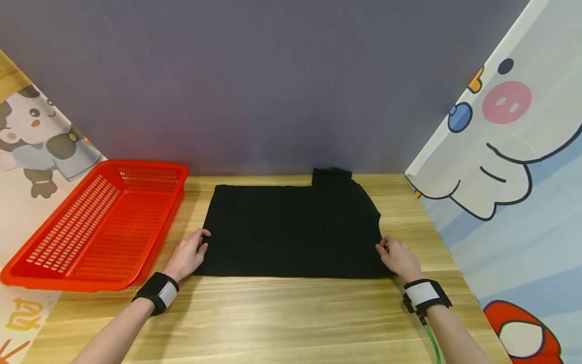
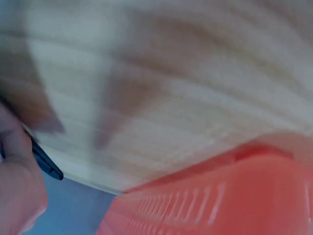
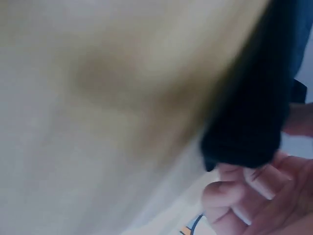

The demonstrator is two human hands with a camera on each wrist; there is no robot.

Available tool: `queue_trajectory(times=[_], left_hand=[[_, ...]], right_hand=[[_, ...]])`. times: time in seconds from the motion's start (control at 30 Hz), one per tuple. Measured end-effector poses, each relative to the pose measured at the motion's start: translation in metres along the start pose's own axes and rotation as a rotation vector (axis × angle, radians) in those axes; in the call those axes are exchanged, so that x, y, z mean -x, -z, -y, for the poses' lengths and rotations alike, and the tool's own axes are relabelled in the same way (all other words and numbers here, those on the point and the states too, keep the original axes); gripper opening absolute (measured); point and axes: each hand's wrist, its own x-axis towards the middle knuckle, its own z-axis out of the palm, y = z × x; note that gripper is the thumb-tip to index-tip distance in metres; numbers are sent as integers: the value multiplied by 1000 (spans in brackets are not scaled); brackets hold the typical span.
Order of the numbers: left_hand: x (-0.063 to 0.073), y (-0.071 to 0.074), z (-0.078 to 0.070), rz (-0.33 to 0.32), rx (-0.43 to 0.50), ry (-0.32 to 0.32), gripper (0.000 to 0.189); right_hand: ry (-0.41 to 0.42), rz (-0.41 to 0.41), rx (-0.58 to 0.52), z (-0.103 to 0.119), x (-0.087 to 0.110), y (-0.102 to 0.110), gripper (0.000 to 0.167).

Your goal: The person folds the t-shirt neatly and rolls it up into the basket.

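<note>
A black shirt, folded flat into a long shape, lies across the table with a small flap sticking up at its far right, probably a sleeve or collar. At its left edge, my left hand pinches the fabric between thumb and fingers. My right hand grips the right edge, near the front corner. In the right wrist view, the dark cloth hangs over the curled fingers. The left wrist view shows part of the left hand beside a dark strip of the shirt.
A red plastic basket with slotted walls stands on the left of the wooden table. A grey panel rises behind the table. Cartoon-printed sheets flank both sides. A green cable runs from the right wrist strap.
</note>
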Motion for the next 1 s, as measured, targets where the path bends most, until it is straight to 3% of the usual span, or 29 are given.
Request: queue_trajectory(times=[0.13,0.23,0.47,0.7,0.87,1.0], left_hand=[[-8,5,-2,47,-27,21,24],[-15,8,-2,102,-49,0,25],[-26,14,0,212,-64,4,17],[-28,12,0,176,-96,-65,7],[-28,11,0,133,-82,-108,5],[-29,12,2,120,-101,-152,8]], right_hand=[[51,-52,-34,12,-19,7,36],[100,-89,-31,21,-39,7,38],[104,-46,-7,37,-82,0,43],[60,-58,-6,42,-96,-5,19],[70,-151,-86,46,-95,-7,18],[46,-167,-93,49,-96,-8,17]])
